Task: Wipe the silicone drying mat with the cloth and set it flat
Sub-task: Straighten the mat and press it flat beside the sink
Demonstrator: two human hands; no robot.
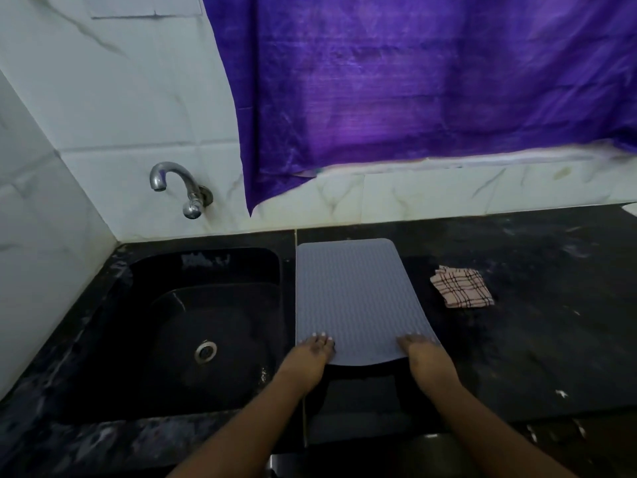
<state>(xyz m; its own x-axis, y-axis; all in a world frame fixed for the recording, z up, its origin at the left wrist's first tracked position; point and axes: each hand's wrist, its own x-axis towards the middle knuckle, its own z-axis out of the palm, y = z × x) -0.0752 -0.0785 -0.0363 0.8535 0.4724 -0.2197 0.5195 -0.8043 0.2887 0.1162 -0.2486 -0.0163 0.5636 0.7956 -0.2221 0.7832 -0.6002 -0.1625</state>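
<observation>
A grey ribbed silicone drying mat lies on the black counter just right of the sink, its long side running away from me. My left hand grips its near left corner and my right hand grips its near right corner, fingers on top. The mat's near edge is lifted slightly off the counter and casts a shadow beneath it. A folded pink checked cloth rests on the counter to the right of the mat, apart from both hands.
A black sink with a metal drain fills the left side, with a chrome tap on the white tiled wall above it. A purple curtain hangs behind the black counter.
</observation>
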